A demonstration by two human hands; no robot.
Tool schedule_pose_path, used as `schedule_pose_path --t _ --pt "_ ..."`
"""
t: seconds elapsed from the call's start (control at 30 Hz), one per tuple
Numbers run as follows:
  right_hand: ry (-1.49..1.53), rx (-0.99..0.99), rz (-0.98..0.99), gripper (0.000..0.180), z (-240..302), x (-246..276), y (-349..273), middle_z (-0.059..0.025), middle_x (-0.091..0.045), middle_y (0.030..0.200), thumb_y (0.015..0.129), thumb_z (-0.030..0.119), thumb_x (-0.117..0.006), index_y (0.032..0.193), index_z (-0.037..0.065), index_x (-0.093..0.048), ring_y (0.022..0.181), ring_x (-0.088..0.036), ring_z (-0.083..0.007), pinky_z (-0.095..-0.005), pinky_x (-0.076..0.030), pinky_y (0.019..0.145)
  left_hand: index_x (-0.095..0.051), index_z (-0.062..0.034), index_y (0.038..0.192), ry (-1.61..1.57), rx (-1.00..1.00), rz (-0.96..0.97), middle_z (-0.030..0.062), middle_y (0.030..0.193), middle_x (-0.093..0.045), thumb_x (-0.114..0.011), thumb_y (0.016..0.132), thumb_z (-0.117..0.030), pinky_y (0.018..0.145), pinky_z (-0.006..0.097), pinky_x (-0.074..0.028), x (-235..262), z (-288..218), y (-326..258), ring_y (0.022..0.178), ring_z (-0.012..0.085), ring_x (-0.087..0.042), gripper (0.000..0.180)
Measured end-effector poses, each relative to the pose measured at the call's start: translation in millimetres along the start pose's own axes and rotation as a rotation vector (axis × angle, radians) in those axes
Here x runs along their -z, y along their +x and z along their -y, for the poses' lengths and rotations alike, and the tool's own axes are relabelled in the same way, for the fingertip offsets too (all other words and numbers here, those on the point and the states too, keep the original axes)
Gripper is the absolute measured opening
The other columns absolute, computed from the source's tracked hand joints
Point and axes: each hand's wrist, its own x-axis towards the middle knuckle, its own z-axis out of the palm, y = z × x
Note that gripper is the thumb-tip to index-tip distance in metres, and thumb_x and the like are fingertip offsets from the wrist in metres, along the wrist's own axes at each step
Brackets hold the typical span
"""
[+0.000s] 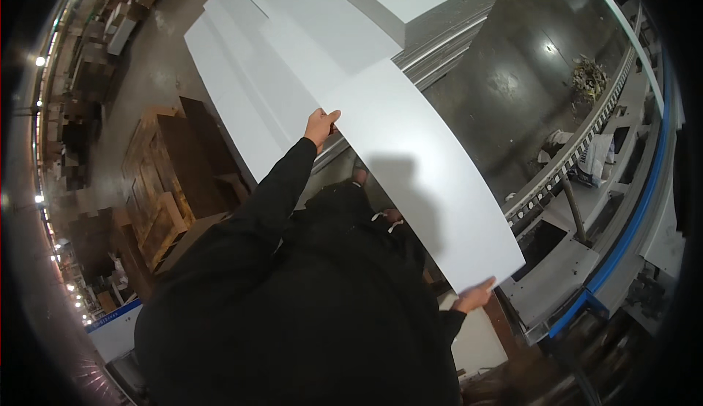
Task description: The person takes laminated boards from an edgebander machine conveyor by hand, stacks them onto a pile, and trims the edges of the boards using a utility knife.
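A long white panel [447, 179] lies across the space before me, running from the stacked white boards at the far left to the near right. My left hand [321, 128] is closed on its near edge, thumb on top and fingers partly hidden underneath. At the panel's near right end, my right hand [476, 296] grips the edge by the corner, and its fingers are partly out of sight below. The panel's far end overlaps the white boards [242, 98], and I cannot tell whether it rests on them. A shadow falls across its middle.
Another stack of pale panels [439, 36] stands at the far side. To the right runs a machine conveyor with rollers [564, 172] and a blue rail [630, 230]. Brown wooden boards or crates [161, 179] stand at left. My shoes [388, 218] show below the panel.
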Motion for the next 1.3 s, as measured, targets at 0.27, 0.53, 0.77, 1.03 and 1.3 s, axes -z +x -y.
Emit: schedule_pose_path --t 0.27,0.53,0.77,1.03,1.3 --pt "0.232 0.191 0.226 0.056 55 -132 -113 -0.0188 -0.059 0.131 0.102 0.033 -0.062 0.133 -0.011 -0.05 0.113 -0.058 -0.0248 -0.0364 -0.044 0.1 -0.041 0.0097 0.137 0.237 -0.366 -0.195 0.0143 0.088 -0.058 -0.073 0.093 -0.034 0.079 0.037 -0.05 36 -19 99 0.081 0.0252 -0.056 0.07" --pt "0.024 0.397 0.548 0.051 127 -228 -172 -0.0149 -0.064 0.126 0.098 0.018 -0.066 0.141 -0.005 -0.05 0.104 -0.06 -0.019 -0.0314 -0.047 0.093 -0.03 0.0115 0.148 0.215 -0.519 -0.175 0.0325 0.142 -0.049 -0.063 0.097 -0.033 0.111 0.044 -0.039 61 -77 159 0.132 0.0441 -0.048 0.076" --pt "0.166 0.427 0.738 0.071 161 -302 -226 -0.0137 -0.06 0.134 0.096 0.004 -0.065 0.157 0.0 -0.028 0.112 -0.06 -0.0206 -0.0309 -0.046 0.097 -0.022 0.0141 0.151 0.351 -0.398 -0.303 0.0333 0.155 -0.03 -0.05 0.103 -0.032 0.123 0.044 -0.024 72 -82 201 0.147 0.0422 -0.027 0.072" --pt "0.299 0.172 0.778 0.062 209 -373 -273 -0.0054 -0.066 0.122 0.097 0.0 -0.06 0.155 0.006 -0.037 0.085 -0.058 -0.0071 -0.0219 -0.046 0.061 -0.022 0.0166 0.149 0.409 -0.392 -0.413 0.033 0.158 -0.026 -0.05 0.104 -0.033 0.123 0.042 -0.023 107 -128 270 0.148 0.042 -0.026 0.073" --pt "0.422 0.168 0.821 0.054 214 -431 -294 -0.0091 -0.068 0.124 0.097 0.001 -0.059 0.149 -0.001 -0.044 0.097 -0.066 -0.0146 -0.0282 -0.054 0.079 -0.022 0.0148 0.151 0.489 -0.329 -0.478 0.032 0.159 -0.026 -0.046 0.105 -0.038 0.123 0.042 -0.023 142 -153 338 0.148 0.0404 -0.028 0.074"
